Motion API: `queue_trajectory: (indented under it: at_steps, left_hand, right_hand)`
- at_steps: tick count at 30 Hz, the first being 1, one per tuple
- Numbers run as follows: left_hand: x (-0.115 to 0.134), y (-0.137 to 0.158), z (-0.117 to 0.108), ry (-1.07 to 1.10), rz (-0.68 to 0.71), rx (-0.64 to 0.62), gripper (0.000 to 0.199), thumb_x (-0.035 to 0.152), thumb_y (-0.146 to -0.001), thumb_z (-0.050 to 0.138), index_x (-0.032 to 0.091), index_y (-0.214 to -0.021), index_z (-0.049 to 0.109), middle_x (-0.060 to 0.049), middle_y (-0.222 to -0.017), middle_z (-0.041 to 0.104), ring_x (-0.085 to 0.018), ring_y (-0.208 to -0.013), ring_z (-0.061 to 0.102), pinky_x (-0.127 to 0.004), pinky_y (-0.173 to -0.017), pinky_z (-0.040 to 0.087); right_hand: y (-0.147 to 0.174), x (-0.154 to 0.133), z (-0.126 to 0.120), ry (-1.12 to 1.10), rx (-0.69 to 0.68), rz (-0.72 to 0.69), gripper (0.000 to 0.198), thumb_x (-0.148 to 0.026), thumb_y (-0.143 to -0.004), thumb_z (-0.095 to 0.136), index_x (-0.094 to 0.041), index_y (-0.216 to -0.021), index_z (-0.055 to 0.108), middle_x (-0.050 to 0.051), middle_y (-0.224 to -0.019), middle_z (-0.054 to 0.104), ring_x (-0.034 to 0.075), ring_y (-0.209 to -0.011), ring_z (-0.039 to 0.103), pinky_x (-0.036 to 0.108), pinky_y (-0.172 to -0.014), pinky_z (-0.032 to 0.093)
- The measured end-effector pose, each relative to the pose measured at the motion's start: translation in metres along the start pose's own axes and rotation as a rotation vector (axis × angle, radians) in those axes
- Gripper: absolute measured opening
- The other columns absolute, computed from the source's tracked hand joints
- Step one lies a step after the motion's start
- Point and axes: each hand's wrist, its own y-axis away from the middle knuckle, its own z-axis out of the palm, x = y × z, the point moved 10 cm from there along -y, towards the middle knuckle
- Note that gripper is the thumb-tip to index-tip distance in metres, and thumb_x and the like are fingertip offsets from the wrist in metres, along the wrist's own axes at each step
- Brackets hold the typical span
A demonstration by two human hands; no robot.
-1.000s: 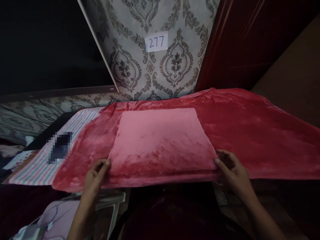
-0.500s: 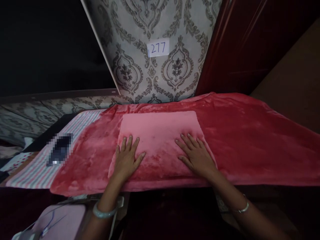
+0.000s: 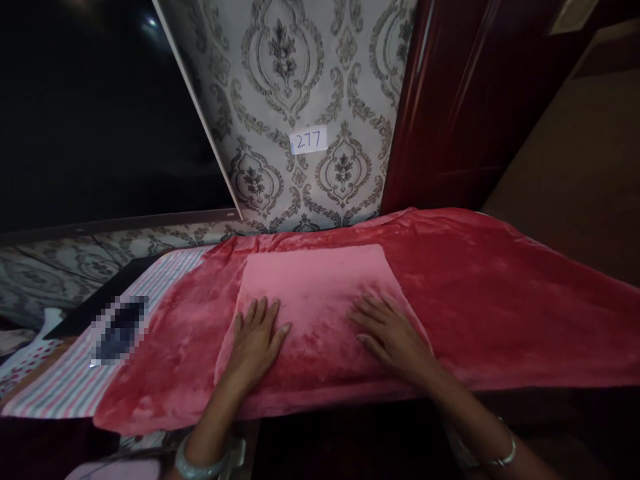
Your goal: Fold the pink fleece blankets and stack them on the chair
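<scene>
A pink plush cloth (image 3: 313, 280), roughly square, lies flat on a larger red plush blanket (image 3: 480, 313). My left hand (image 3: 255, 343) rests palm down on the cloth's left part, fingers stretched out and thumb apart. On its right part my right hand (image 3: 393, 337) also lies flat, its fingers extended and slightly blurred. Neither hand grips anything. Darker, brushed patches show in the pile between the hands and toward the near edge.
A striped cloth (image 3: 55, 387) lies under the blanket's left side, with a blurred-out dark object (image 3: 120, 330) on it. Behind are a large dark screen (image 3: 110, 120), patterned wallpaper with a paper label (image 3: 309, 139) reading 277, and a dark red wooden panel (image 3: 450, 113).
The camera view has tilted up, so everything sits lower in the picture. Both hands stay flat on the pink cloth, with the right hand's fingers shifting slightly.
</scene>
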Motion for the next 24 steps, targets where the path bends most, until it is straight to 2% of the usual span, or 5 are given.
queue_trajectory:
  at_steps: [6,11,17,21,24]
  left_hand:
    - [0.112,-0.012,-0.011,0.305,0.548,-0.285,0.059,0.052,-0.103,0.034,0.032,-0.158,0.031,-0.005,-0.164,0.034,-0.021,-0.152,0.029,-0.047,-0.125,0.022]
    - [0.178,-0.047,0.027,0.318,0.802,-0.518,0.059,0.053,-0.105,0.025,0.029,-0.158,0.031,-0.006,-0.164,0.033,-0.023,-0.154,0.023,-0.055,-0.126,0.009]
    - [0.199,-0.115,0.055,0.104,0.981,-0.341,0.062,0.052,-0.101,0.041,0.030,-0.158,0.031,-0.009,-0.167,0.025,-0.029,-0.157,0.012,-0.066,-0.121,-0.004]
    - [0.195,-0.169,0.066,0.091,0.860,-0.315,0.063,0.058,-0.099,0.042,0.037,-0.157,0.030,-0.005,-0.168,0.024,-0.033,-0.156,0.012,-0.069,-0.119,0.005]
    - [0.191,-0.197,0.076,0.106,0.732,-0.326,0.065,0.062,-0.099,0.037,0.035,-0.158,0.031,-0.006,-0.167,0.026,-0.033,-0.154,0.023,-0.061,-0.121,0.017]
  right_hand:
    - [0.008,-0.016,-0.002,-0.001,-0.027,-0.077,0.048,-0.022,-0.093,0.058,-0.028,-0.141,0.059,0.009,-0.150,0.053,0.031,-0.141,0.046,0.060,-0.114,0.036]
    - [0.012,-0.012,0.013,0.065,-0.025,-0.050,0.064,-0.024,-0.088,0.066,-0.029,-0.150,0.049,0.011,-0.154,0.049,0.035,-0.146,0.037,0.063,-0.117,0.031]
    - [0.018,-0.006,0.024,0.044,-0.025,-0.034,0.060,-0.028,-0.093,0.063,-0.032,-0.151,0.048,0.006,-0.157,0.045,0.031,-0.147,0.036,0.059,-0.118,0.033]
    - [0.020,-0.004,0.023,0.036,-0.025,-0.043,0.060,-0.031,-0.095,0.059,-0.033,-0.153,0.043,0.004,-0.160,0.040,0.030,-0.150,0.031,0.059,-0.118,0.033]
    - [0.022,-0.004,0.025,0.037,-0.031,-0.041,0.062,-0.033,-0.097,0.057,-0.034,-0.156,0.039,0.002,-0.162,0.037,0.030,-0.151,0.029,0.060,-0.119,0.032]
